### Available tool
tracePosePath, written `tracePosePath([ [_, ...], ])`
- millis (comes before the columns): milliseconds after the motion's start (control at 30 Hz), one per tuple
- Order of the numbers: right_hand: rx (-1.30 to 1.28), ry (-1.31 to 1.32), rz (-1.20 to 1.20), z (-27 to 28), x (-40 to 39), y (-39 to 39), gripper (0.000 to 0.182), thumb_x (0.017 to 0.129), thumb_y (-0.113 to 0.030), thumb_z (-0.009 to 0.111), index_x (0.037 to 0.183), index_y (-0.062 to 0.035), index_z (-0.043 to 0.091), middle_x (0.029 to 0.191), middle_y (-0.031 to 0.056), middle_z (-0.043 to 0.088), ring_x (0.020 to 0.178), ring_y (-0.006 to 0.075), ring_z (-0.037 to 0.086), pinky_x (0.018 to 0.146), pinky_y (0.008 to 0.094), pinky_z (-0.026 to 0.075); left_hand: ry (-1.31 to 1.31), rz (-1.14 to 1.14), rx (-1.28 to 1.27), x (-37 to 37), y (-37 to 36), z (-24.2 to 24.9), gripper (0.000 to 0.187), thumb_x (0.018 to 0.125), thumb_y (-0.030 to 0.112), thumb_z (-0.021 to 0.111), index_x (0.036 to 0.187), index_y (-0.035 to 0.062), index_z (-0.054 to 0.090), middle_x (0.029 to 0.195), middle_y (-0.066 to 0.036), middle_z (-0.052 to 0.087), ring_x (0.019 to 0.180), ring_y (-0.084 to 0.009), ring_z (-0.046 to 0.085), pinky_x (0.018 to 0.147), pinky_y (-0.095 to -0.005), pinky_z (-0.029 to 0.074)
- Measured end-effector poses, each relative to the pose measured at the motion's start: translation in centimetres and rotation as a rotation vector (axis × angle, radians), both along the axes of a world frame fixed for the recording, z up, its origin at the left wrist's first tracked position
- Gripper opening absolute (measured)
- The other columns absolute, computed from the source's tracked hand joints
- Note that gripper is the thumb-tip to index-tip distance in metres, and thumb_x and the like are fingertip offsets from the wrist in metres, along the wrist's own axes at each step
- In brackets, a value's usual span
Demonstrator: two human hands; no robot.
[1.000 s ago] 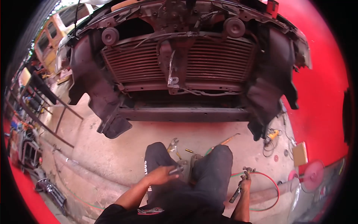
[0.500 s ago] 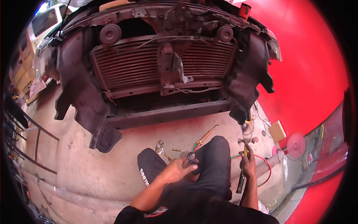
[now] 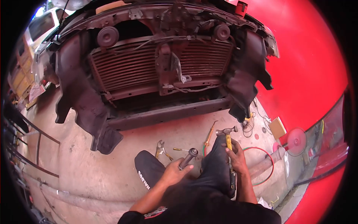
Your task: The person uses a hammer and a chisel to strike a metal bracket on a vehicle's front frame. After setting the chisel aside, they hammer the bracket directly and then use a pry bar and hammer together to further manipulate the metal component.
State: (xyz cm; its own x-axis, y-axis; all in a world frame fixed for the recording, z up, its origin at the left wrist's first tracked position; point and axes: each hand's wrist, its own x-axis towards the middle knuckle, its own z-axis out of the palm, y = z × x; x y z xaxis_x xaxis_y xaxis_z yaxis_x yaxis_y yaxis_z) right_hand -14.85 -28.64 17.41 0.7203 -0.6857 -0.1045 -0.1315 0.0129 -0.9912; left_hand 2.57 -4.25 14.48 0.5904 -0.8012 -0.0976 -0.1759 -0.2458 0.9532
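My left hand (image 3: pixel 173 172) grips a short dark metal rod with a round head (image 3: pixel 188 156), held above my knees. My right hand (image 3: pixel 235 156) holds a hammer (image 3: pixel 228 145) by its yellow-and-black handle, its steel head raised to the right of the rod's tip. Both hands hover over my dark trousers (image 3: pixel 212 168). In front of me stands a car front with the bumper removed, showing the ribbed radiator (image 3: pixel 130 67) and a lower crossbeam (image 3: pixel 167 114).
Pliers (image 3: pixel 160 146), a small screwdriver (image 3: pixel 178 149) and a brass torch (image 3: pixel 210 135) lie on the concrete ahead of my knees. A red-green hose (image 3: pixel 266 173) loops at right near a red disc (image 3: pixel 296 141). A red wall is at right; metal bars at left.
My right hand swung the hammer up and left, toward the rod's tip. My left hand shifted slightly, still gripping the rod. The view stayed nearly the same as half a second ago.
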Motion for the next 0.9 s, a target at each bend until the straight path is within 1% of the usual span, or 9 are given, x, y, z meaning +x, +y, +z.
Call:
tracePosePath([
  [100,0.063,-0.093,0.027,-0.9,0.7,-1.1,0.058,0.097,-0.013,0.063,0.147,0.0003,0.037,0.126,0.0189,0.065,0.06,0.0115,0.059,0.05,0.0253,0.05,-0.106,-0.08,0.119,1.0,-2.4,3.6,0.049,0.089,0.047,0.073,0.102,0.0001,0.064,0.081,-0.017,0.066,0.079,-0.0274,0.068,0.074,-0.04,0.052],
  [200,0.165,-0.123,0.042,-2.0,1.3,-1.4,0.05,0.099,-0.009,0.059,0.144,0.0027,0.038,0.127,0.0172,0.066,0.061,0.0106,0.059,0.054,0.0254,0.051,-0.404,-0.165,0.042,1.2,-5.4,8.9,0.049,0.086,0.049,0.075,0.098,0.003,0.064,0.082,-0.02,0.067,0.075,-0.0349,0.068,0.069,-0.0423,0.052],
  [267,0.153,-0.16,0.077,-4.8,1.3,-1.8,0.051,0.099,-0.011,0.061,0.142,0.0027,0.039,0.126,0.0171,0.066,0.063,0.0113,0.061,0.057,0.0258,0.053,-0.574,-0.396,-0.085,1.1,-7.7,14.1,0.043,0.084,0.045,0.077,0.091,0.0056,0.063,0.077,-0.017,0.066,0.068,-0.0398,0.065,0.061,-0.0468,0.051],
  [433,0.341,-0.35,0.154,-6.7,1.6,-1.7,0.043,0.096,-0.026,0.069,0.129,-0.0053,0.052,0.086,0.0072,0.065,0.058,0.0148,0.06,0.048,0.027,0.049,-1.071,-0.472,-0.294,-0.2,-15.8,19.1,0.034,0.08,0.036,0.078,0.082,0.0086,0.058,0.064,-0.01,0.059,0.058,-0.0343,0.063,0.052,-0.0464,0.049],
  [500,0.464,-0.29,0.201,-10.5,1.7,-3.3,0.045,0.098,-0.026,0.065,0.134,-0.0059,0.047,0.091,0.0119,0.065,0.055,0.0174,0.059,0.046,0.0286,0.05,-1.204,-0.491,-0.296,0.0,-19.2,20.1,0.031,0.079,0.034,0.077,0.081,0.0095,0.058,0.062,-0.008,0.057,0.057,-0.0324,0.062,0.05,-0.0458,0.049],
  [600,0.643,-0.342,0.238,-8.9,1.8,-3.3,0.052,0.1,-0.024,0.062,0.143,-0.0055,0.04,0.101,0.0145,0.064,0.053,0.0182,0.058,0.047,0.0297,0.05,-1.341,-0.42,-0.349,1.0,-22.8,21.0,0.032,0.079,0.033,0.078,0.077,0.0105,0.055,0.06,-0.006,0.054,0.055,-0.0292,0.061,0.049,-0.0439,0.048],
  [733,0.899,-0.278,0.389,-10.9,0.2,-3.8,0.069,0.101,-0.024,0.061,0.157,-0.0081,0.024,0.107,0.0103,0.061,0.057,0.0199,0.061,0.05,0.0311,0.05,-1.467,-0.333,-0.319,3.9,-25.9,21.5,0.025,0.076,0.028,0.073,0.08,0.0093,0.057,0.063,-0.008,0.062,0.062,-0.0315,0.067,0.057,-0.0442,0.054],
  [767,0.948,-0.295,0.418,-11.5,0.2,-4.1,0.069,0.102,-0.023,0.059,0.159,-0.0111,0.021,0.099,0.0085,0.061,0.057,0.0205,0.061,0.051,0.0327,0.051,-1.48,-0.326,-0.307,4.7,-26.5,21.4,0.025,0.077,0.029,0.072,0.081,0.0094,0.057,0.063,-0.008,0.061,0.062,-0.0317,0.067,0.057,-0.0446,0.054],
  [900,0.863,-0.207,0.476,-11.6,-0.1,-4.6,0.06,0.104,-0.024,0.056,0.155,-0.0123,0.029,0.097,0.0096,0.059,0.059,0.0203,0.06,0.051,0.0319,0.049,-1.495,-0.281,-0.191,7.3,-28.2,20.8,0.027,0.078,0.029,0.074,0.081,0.0096,0.055,0.064,-0.008,0.061,0.062,-0.033,0.066,0.054,-0.047,0.051],
])
